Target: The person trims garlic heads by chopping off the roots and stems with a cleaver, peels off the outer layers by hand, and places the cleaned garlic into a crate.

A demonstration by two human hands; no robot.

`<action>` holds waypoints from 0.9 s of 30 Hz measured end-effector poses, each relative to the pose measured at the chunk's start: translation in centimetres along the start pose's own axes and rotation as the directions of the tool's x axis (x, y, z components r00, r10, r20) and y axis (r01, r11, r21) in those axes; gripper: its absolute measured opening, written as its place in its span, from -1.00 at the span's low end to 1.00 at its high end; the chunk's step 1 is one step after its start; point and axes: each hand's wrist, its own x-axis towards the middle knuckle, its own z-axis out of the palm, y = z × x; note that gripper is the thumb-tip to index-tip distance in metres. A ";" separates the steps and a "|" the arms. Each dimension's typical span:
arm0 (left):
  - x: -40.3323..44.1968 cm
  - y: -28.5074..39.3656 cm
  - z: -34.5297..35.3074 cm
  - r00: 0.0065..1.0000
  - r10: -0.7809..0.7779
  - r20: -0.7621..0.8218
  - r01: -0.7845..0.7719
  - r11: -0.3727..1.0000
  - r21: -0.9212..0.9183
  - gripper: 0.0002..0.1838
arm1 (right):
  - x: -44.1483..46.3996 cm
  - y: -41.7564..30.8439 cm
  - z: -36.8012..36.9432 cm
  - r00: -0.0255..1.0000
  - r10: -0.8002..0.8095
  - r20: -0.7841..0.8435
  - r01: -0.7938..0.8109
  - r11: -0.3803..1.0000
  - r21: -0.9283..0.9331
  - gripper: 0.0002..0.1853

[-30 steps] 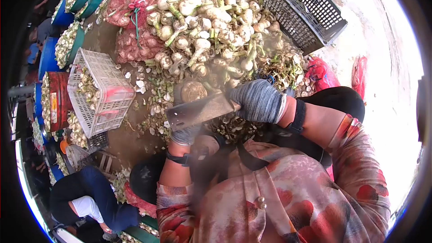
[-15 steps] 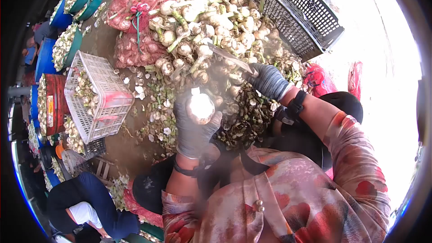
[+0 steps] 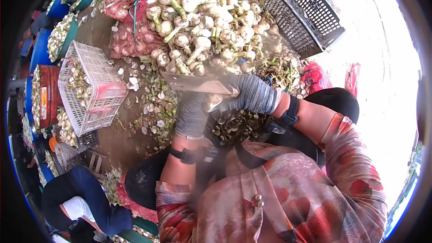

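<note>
My right hand [image 3: 254, 94], in a grey knit glove, is closed round the handle of a wide-bladed knife [image 3: 193, 83]. The blade points left and lies across the top of my left hand [image 3: 192, 114], also gloved. Between the two hands a garlic bulb [image 3: 211, 102] shows in part, with my left fingers closed round it and mostly hidden under the blade. Just beyond the knife rises a heap of garlic bulbs with stems [image 3: 202, 45]. Dark trimmings [image 3: 238, 126] lie below my right hand.
A black plastic crate [image 3: 301, 13] stands at the upper right. Red mesh sacks [image 3: 137, 36] sit left of the heap. A white crate [image 3: 96, 90], a red tub [image 3: 46, 96] and blue tubs are at left. Another person [image 3: 83, 202] is bent over at lower left.
The knife in my right hand has come from over the heap back to my left hand. The pale bulb, fully visible half a second ago, is now partly covered.
</note>
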 end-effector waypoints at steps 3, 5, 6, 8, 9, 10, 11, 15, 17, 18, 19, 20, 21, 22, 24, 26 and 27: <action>-0.9 0.0 -0.2 0.988 -0.126 0.094 0.126 0.992 0.006 -0.63 | 0.1 -1.5 -1.4 0.994 -0.013 0.106 0.046 0.948 -0.316 -0.55; -1.4 -1.0 0.1 0.990 -0.121 0.072 0.123 0.992 -0.023 -0.65 | 0.2 -1.1 -1.5 0.990 0.059 0.131 0.013 0.871 -0.491 -0.69; -1.0 0.0 -0.3 0.974 -0.208 0.085 0.221 0.955 -0.199 -0.68 | 0.3 -0.7 -1.6 0.990 0.062 0.130 0.010 0.871 -0.491 -0.69; -0.7 1.0 -1.0 0.951 -0.293 0.099 0.309 0.877 -0.368 -0.70 | 0.4 -0.1 -1.8 0.986 0.087 0.141 -0.003 0.862 -0.507 -0.78; -0.9 0.9 -1.4 0.969 -0.239 0.063 0.247 0.927 -0.282 -0.70 | 0.7 0.3 -1.9 0.969 0.201 0.143 -0.088 0.823 -0.561 -0.75; -1.3 0.5 -1.2 0.951 -0.305 0.040 0.303 0.907 -0.291 -0.68 | 0.9 1.7 -2.0 0.969 0.200 0.145 -0.086 0.824 -0.560 -0.75; -1.8 0.0 -1.1 0.929 -0.370 0.017 0.357 0.883 -0.304 -0.66 | 1.1 4.0 -2.2 0.926 0.343 0.158 -0.175 0.761 -0.625 -0.71; -1.1 -2.6 -5.7 0.731 -0.675 -0.098 0.532 0.654 -0.538 -0.55 | -0.5 6.7 -4.0 0.883 0.469 0.000 -0.423 0.797 -0.432 -0.61; -0.5 -10.3 -11.4 0.641 -0.720 -0.266 0.302 0.555 -0.775 -0.50 | -0.3 4.6 -5.0 0.911 0.374 -0.175 -0.411 0.862 -0.296 -0.63; 1.1 -10.7 -15.1 0.562 -0.811 -0.161 -0.075 0.144 -0.987 -0.40 | -0.6 4.3 -5.6 0.929 0.264 -0.261 -0.330 0.909 -0.256 -0.63; 2.3 -9.4 -18.5 0.546 -0.795 -0.264 -0.158 0.212 -0.964 -0.29 | -0.5 2.0 -6.8 0.911 0.314 -0.268 -0.386 0.879 -0.279 -0.63; 2.4 -11.1 -21.2 0.578 -0.747 -0.329 -0.267 0.208 -0.941 -0.19 | -0.3 0.3 -7.9 0.890 0.361 -0.277 -0.437 0.847 -0.303 -0.62; 3.7 -11.0 -22.4 0.437 -0.861 -0.262 -0.338 0.113 -0.934 -0.13 | -0.2 1.3 -7.9 0.902 0.222 -0.371 -0.328 0.910 -0.252 -0.60; 5.0 -11.5 -22.2 0.470 -0.871 -0.143 -0.236 0.031 -0.971 -0.11 | -0.3 2.0 -8.3 0.862 0.269 -0.429 -0.392 0.891 -0.229 -0.61; 7.3 -9.8 -14.5 0.644 -0.747 -0.165 0.143 0.329 -0.933 -0.20 | -0.8 1.7 -8.9 0.870 0.233 -0.434 -0.283 0.958 -0.053 -0.64; 9.1 -5.8 -3.6 0.828 -0.560 0.039 0.385 0.516 -0.765 -0.45 | -1.4 0.5 -9.5 0.832 0.374 -0.409 -0.341 0.928 0.153 -0.67; 9.3 -3.8 1.8 0.854 -0.472 0.220 0.491 0.590 -0.640 -0.48 | -1.6 1.5 -9.4 0.853 0.256 -0.455 -0.269 0.962 0.037 -0.66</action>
